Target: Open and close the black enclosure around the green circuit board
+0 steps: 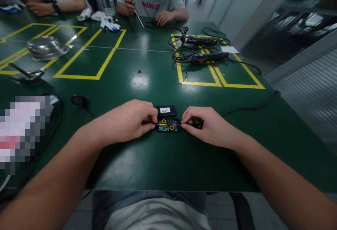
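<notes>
In front of me on the table lies a small open black case with a green circuit board [167, 127] in it. Copper ring coils and thin coloured wires show on the board. At its left end, my left hand [129, 121] pinches the black cord where it enters the case. My right hand [210, 124] grips the cord at the opposite end, fingertips close to the case. Just behind the board rests a black case cover [170, 110] with a white label. A black plug [79, 101] lies to the left, its cord running under my left hand.
The green table [147, 167] carries yellow tape rectangles. Two corded black power tools [200, 40] lie at back right, a shiny metal bowl [47, 47] at back left. Gloves [109, 24] lie at the far edge. Two people sit opposite, one holding a screwdriver [135, 11].
</notes>
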A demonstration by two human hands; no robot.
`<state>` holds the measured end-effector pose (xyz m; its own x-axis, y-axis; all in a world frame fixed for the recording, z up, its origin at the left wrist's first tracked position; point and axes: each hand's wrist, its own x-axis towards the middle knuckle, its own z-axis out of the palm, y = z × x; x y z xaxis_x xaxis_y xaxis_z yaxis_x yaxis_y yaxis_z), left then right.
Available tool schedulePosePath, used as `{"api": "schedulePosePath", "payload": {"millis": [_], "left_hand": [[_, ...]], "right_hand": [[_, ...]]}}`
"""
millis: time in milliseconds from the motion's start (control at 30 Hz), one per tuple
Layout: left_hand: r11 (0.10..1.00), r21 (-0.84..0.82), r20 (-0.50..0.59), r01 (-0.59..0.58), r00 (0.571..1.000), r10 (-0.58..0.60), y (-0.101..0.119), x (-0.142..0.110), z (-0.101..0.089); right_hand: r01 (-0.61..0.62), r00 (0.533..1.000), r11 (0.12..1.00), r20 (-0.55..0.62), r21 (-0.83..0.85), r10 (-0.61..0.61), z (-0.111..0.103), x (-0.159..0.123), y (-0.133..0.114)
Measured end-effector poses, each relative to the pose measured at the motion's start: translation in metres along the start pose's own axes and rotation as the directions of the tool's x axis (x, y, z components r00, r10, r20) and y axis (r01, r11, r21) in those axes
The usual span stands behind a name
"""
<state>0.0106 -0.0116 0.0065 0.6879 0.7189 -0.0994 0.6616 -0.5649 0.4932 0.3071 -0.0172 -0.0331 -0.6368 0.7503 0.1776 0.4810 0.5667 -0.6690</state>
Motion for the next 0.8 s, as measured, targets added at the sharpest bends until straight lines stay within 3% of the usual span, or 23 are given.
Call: {"api": "schedulePosePath", "payload": {"millis": [200,400,800], "left_hand": [[0.998,0.057,-0.266,-0.018,0.963,0.033,-0.004,0.008,0.01],[0.996,0.089,-0.17,0.028,0.985,-0.013,-0.01,0.016,0.016],[0.98,0.185,-0.213,0.067,0.977,-0.027,-0.014,0.016,0.018]], "right_hand": [[-0.012,1.0,1.0,-0.019,-0.018,0.011,0.001,0.001,-0.005],[-0.041,0.998,0.999,-0.053,0.01,0.042,0.001,0.001,-0.003],[-0.007,0.997,0.999,-0.071,-0.031,0.005,0.002,0.001,-0.002]]}}
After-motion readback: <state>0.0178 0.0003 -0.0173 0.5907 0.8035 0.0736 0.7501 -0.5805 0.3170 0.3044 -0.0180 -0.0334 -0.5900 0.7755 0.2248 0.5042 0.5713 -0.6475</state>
